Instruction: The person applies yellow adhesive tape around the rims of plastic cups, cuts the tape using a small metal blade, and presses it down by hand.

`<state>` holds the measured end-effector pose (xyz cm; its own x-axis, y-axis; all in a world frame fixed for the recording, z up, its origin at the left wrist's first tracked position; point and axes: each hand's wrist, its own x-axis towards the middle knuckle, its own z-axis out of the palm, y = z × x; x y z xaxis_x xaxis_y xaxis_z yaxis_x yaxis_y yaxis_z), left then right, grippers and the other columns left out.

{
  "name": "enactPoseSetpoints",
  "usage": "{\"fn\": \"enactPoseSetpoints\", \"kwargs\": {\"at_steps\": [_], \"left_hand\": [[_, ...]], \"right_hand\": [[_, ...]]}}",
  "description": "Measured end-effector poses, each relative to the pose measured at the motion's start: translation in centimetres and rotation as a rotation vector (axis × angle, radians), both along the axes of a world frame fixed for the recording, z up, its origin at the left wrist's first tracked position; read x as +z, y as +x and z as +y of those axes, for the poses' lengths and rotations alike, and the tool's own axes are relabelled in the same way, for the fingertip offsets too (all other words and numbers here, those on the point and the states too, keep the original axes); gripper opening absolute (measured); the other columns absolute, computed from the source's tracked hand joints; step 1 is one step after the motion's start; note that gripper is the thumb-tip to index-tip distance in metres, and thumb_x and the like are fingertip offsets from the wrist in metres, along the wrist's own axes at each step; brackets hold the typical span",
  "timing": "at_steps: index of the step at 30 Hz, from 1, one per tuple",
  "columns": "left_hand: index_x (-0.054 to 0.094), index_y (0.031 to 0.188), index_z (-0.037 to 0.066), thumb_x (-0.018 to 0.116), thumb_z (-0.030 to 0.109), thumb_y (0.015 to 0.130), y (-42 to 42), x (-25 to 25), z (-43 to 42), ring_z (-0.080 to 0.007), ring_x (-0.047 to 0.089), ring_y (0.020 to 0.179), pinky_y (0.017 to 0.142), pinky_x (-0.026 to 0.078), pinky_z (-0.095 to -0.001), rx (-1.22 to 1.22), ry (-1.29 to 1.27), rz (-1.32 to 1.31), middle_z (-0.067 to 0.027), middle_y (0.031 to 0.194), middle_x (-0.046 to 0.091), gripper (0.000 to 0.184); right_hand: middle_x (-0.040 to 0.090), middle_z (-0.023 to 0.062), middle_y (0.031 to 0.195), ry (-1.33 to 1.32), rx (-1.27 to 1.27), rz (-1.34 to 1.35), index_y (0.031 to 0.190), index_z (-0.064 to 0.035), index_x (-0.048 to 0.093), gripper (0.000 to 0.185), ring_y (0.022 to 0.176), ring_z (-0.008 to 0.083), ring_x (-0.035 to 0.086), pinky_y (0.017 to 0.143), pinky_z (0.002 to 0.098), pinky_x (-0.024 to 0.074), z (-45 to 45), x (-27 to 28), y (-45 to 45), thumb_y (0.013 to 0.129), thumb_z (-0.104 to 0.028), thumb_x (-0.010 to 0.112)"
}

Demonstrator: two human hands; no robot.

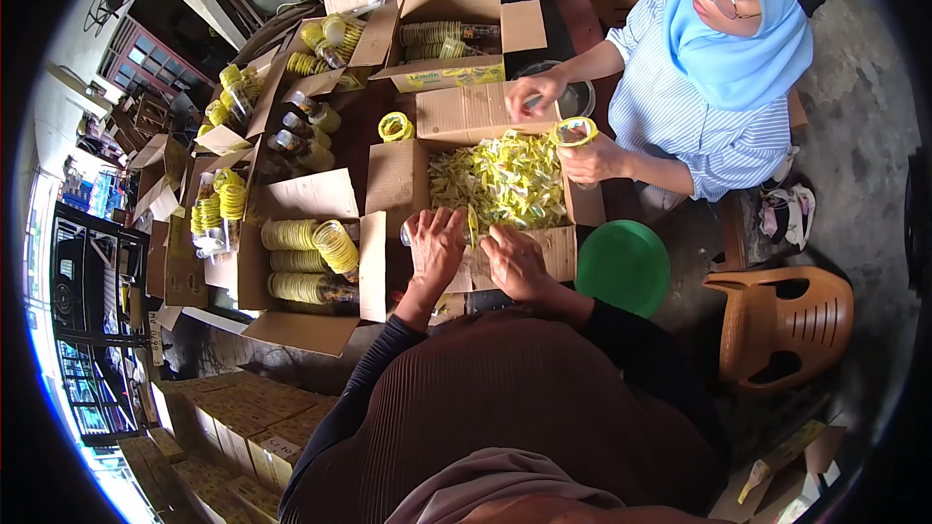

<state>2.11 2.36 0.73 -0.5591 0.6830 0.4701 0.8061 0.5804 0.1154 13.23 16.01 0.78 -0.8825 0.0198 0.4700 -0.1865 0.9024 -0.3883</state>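
My left hand [437, 245] is wrapped around a clear plastic cup [406, 233] lying on its side. What looks like its yellow rim [473, 225] shows edge-on beyond my fingertips. Right beside that rim is my right hand [516, 260], its fingers bent together over the near box flap; whatever they pinch is hidden. Just beyond both hands, an open cardboard box [416, 175] holds a heap of small yellow-and-white sachets [510, 180].
Across the box a person holds a yellow-rimmed cup [575, 132]. Boxes of stacked yellow-rimmed cups [296, 260] stand at left; another box [442, 5] is behind. A yellow-rimmed cup [395, 126] stands near the sachets. A green round lid or basin [623, 268] and orange chair [784, 325] are at right.
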Motion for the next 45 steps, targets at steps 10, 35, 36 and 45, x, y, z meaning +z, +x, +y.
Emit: {"fn": "enactPoseSetpoints", "kwargs": {"at_steps": [10,35,36,45], "left_hand": [[0.061,0.104,0.010,0.073,0.017,0.062,-2.1,-0.7,-1.1,-0.0293,0.060,0.087,0.082,0.041,-0.0450,0.019,-0.030,-0.545,-0.0086,0.087,0.063,0.044],[0.061,0.110,0.011,0.067,0.007,0.071,-1.4,0.3,-0.4,-0.0245,0.054,0.096,0.093,0.036,-0.0450,-0.010,0.058,0.057,-0.0050,0.100,0.059,0.040],[0.062,0.110,0.012,0.068,0.007,0.071,-1.4,0.4,-0.4,-0.0239,0.054,0.095,0.093,0.036,-0.0450,-0.022,0.070,0.104,-0.0041,0.099,0.059,0.040],[0.062,0.113,0.011,0.069,0.010,0.069,-0.5,-0.5,-0.7,-0.0277,0.055,0.092,0.083,0.040,-0.0446,0.012,0.022,-0.034,-0.0061,0.098,0.059,0.044]], "right_hand": [[0.053,0.0097,0.091,0.190,0.035,0.099,0.085,-0.0032,0.058,0.007,0.088,0.0236,0.058,0.071,0.0360,0.0506,0.8,-3.1,-1.4,0.080,-0.009,0.060],[0.061,0.0107,0.077,-0.545,0.017,-0.174,0.085,-0.0027,0.063,0.009,0.063,0.0285,0.062,0.058,0.0378,0.0477,0.6,1.6,0.1,0.080,-0.008,0.070],[0.060,0.0106,0.076,-0.502,0.030,-0.172,0.084,-0.0027,0.063,0.009,0.063,0.0293,0.061,0.059,0.0392,0.0473,0.6,1.6,0.2,0.080,-0.008,0.069],[0.050,0.0116,0.089,-0.083,-0.035,-0.015,0.081,-0.0011,0.058,0.007,0.084,0.0271,0.057,0.064,0.0384,0.0496,-1.4,-0.3,0.1,0.076,-0.004,0.062]]}}
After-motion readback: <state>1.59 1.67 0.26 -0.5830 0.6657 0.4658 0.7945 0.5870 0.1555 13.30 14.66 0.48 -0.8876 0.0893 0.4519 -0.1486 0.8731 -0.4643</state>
